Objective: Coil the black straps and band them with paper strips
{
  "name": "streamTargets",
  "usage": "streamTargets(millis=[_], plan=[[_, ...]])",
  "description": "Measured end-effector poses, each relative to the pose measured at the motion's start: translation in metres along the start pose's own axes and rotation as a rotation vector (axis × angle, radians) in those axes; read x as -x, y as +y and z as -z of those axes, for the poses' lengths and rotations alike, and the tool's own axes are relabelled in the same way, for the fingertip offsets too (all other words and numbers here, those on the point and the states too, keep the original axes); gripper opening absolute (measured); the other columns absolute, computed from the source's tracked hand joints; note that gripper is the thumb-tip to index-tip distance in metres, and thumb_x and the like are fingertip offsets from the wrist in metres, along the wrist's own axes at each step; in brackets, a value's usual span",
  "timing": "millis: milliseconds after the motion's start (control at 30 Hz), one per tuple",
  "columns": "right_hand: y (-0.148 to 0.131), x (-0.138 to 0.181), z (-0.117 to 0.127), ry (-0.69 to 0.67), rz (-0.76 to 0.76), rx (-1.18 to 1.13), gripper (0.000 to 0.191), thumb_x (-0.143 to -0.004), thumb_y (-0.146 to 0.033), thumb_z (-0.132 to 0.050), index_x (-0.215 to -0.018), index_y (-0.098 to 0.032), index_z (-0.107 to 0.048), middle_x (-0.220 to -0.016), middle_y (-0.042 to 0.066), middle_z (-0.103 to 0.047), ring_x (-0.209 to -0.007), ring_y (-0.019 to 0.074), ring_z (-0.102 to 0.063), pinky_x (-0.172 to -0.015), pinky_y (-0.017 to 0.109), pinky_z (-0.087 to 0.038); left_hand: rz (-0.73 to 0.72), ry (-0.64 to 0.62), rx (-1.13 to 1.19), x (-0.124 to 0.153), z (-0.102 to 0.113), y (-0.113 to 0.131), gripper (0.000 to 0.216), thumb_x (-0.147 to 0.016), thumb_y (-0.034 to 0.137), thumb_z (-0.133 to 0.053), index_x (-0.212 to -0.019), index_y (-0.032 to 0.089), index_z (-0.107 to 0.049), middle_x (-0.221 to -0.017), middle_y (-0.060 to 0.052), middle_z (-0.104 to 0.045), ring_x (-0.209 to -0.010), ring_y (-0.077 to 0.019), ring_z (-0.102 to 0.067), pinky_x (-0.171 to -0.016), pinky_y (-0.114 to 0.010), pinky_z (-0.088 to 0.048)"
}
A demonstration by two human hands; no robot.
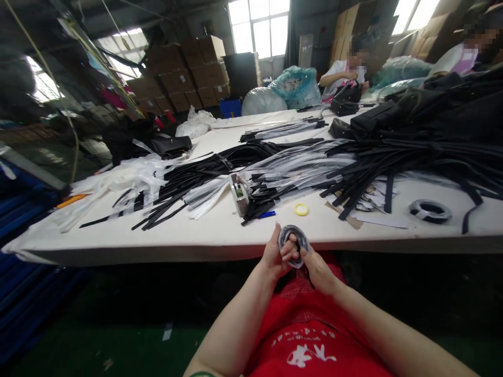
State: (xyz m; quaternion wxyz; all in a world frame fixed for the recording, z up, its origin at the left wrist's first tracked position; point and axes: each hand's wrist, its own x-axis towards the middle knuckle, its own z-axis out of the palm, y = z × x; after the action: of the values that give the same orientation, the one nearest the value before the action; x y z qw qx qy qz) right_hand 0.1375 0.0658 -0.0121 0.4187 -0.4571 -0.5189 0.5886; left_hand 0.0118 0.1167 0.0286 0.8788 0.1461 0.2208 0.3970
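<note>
Both hands meet just below the near edge of the white table (196, 238), over my red apron. My left hand (277, 254) and my right hand (318, 269) are closed round a small grey roll of tape (293, 242), fingers pinching its rim. On the table right ahead lie a yellow ring (301, 209), a blue pen (267, 214) and a small white box (239, 195). A second roll of tape (430, 210) sits to the right.
Heaps of black straps (393, 162) and plastic-wrapped strips (291, 170) cover the table's middle and right. Loose clear plastic (129, 180) lies at left. Black bags (168, 145) and cardboard boxes (196, 68) stand behind. Other people sit at the far right end.
</note>
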Motion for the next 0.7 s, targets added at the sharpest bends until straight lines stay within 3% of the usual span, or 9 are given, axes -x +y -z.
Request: streamTargets(millis=[67,133,233,300,400,500,600,700], plan=[[0.001,-0.004,0.005,0.054,-0.017,0.001,0.061,-0.089,-0.071,-0.040,-0.114,-0.018,-0.053,-0.068,0.002,-0.061,-0.054,0.0163,-0.054,-0.054,0.029,-0.048,-0.036,0.002,0.042,0.002,0.004,-0.005,0.067,-0.095,0.064,-0.032,-0.072,0.011,-0.065,-0.037,0.007,-0.037,-0.034,-0.0050,-0.037,-0.057,-0.020,-0.049],[-0.003,-0.005,0.017,0.098,0.027,0.054,0.060,-0.087,-0.071,-0.045,-0.112,-0.017,-0.056,-0.084,0.007,-0.067,-0.075,0.0213,-0.062,-0.072,0.034,-0.053,-0.081,0.026,0.020,0.004,0.009,-0.008,0.057,-0.090,0.062,-0.049,-0.076,0.010,-0.066,-0.047,0.003,-0.050,-0.044,-0.0073,-0.049,-0.064,-0.022,-0.051],[-0.012,-0.005,0.037,0.095,0.069,0.229,0.055,-0.087,-0.064,-0.051,-0.112,-0.017,-0.060,-0.104,0.010,-0.068,-0.099,0.0274,-0.062,-0.093,0.039,-0.048,-0.153,0.119,-0.190,0.007,0.017,-0.012,0.055,-0.079,0.064,-0.063,-0.089,0.010,-0.068,-0.072,-0.005,-0.068,-0.067,-0.0151,-0.063,-0.072,-0.028,-0.052],[-0.017,-0.004,0.046,0.054,0.046,0.336,0.052,-0.087,-0.062,-0.053,-0.108,-0.016,-0.062,-0.103,0.010,-0.070,-0.098,0.0290,-0.063,-0.092,0.040,-0.047,-0.191,0.192,-0.461,0.008,0.020,-0.015,0.058,-0.074,0.067,-0.066,-0.094,0.012,-0.067,-0.080,-0.007,-0.070,-0.074,-0.0193,-0.065,-0.072,-0.030,-0.051],[-0.019,-0.004,0.043,0.040,0.043,0.331,0.053,-0.085,-0.062,-0.054,-0.107,-0.015,-0.062,-0.101,0.010,-0.070,-0.094,0.0285,-0.064,-0.089,0.039,-0.049,-0.320,0.372,-0.835,0.007,0.019,-0.027,0.052,-0.075,0.067,-0.063,-0.086,0.016,-0.065,-0.070,-0.003,-0.066,-0.066,-0.0186,-0.061,-0.064,-0.028,-0.048],[-0.016,-0.005,0.035,0.042,0.071,0.256,0.055,-0.083,-0.062,-0.057,-0.112,-0.015,-0.061,-0.099,0.010,-0.069,-0.093,0.0284,-0.064,-0.085,0.038,-0.051,-0.484,0.536,-0.895,0.004,0.018,-0.042,0.052,-0.084,0.067,-0.049,-0.082,0.017,-0.062,-0.068,-0.003,-0.064,-0.065,-0.0178,-0.060,-0.063,-0.027,-0.046],[-0.019,-0.003,0.042,-0.042,0.062,0.248,0.052,-0.085,-0.059,-0.056,-0.114,-0.015,-0.062,-0.098,0.009,-0.069,-0.093,0.0268,-0.063,-0.082,0.036,-0.052,-0.488,0.505,-0.894,0.008,0.019,-0.044,0.052,-0.086,0.065,-0.047,-0.084,0.016,-0.063,-0.076,-0.005,-0.067,-0.071,-0.0192,-0.062,-0.069,-0.029,-0.048],[-0.032,0.004,0.066,-0.347,-0.048,0.324,0.047,-0.086,-0.055,-0.058,-0.106,-0.014,-0.067,-0.090,0.006,-0.069,-0.078,0.0198,-0.062,-0.071,0.030,-0.052,-0.455,0.387,-1.057,0.019,0.018,-0.033,0.050,-0.090,0.060,-0.044,-0.092,0.016,-0.066,-0.088,-0.008,-0.070,-0.081,-0.0212,-0.064,-0.077,-0.031,-0.049]])
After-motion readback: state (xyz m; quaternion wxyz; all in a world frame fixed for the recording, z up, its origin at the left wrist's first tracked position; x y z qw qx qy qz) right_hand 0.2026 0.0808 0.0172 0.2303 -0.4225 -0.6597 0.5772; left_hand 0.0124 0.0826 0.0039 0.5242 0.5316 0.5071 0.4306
